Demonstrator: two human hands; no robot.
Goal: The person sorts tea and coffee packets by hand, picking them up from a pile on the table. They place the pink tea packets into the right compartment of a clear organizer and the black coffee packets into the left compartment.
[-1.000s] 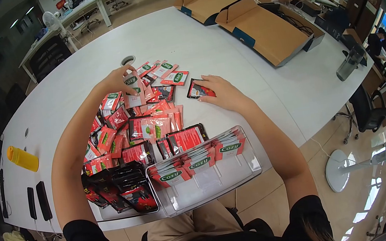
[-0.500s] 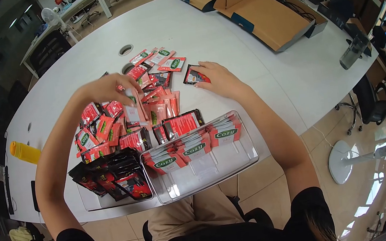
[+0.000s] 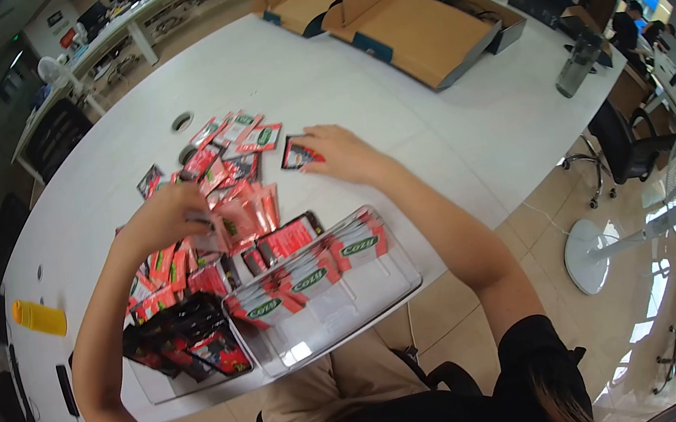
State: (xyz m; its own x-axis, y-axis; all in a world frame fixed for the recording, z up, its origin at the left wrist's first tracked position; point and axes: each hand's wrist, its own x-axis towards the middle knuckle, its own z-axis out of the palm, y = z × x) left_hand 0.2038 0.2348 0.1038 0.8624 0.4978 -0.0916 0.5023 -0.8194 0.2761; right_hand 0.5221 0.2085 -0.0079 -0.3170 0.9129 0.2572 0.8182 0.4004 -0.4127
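Observation:
A pile of red, pink and black sachets (image 3: 239,212) lies loose on the white table. Over its near left part, my left hand (image 3: 170,213) bends its fingers round a pale pink sachet (image 3: 206,242), which they partly hide. My right hand (image 3: 339,155) rests to the right of the pile, thumb and fingers closed round the edges of a black-and-red sachet (image 3: 293,153) on the tabletop. Nearest me, a clear plastic tray (image 3: 351,304) holds red-and-white "Cozy" sachets (image 3: 309,281) in a row. Left of it, black sachets (image 3: 188,340) stand packed in another clear container.
Opened cardboard boxes (image 3: 408,33) lie at the back right of the table (image 3: 399,151). A grey bottle (image 3: 579,65) stands by the right edge, a yellow bottle (image 3: 40,317) at the left. A white floor fan (image 3: 588,258) is on the right. Another person's arm reaches near the boxes.
The view has shifted and turned slightly. My left hand has lowered the pink sachet toward the pile. My right hand stays on the black-and-red sachet.

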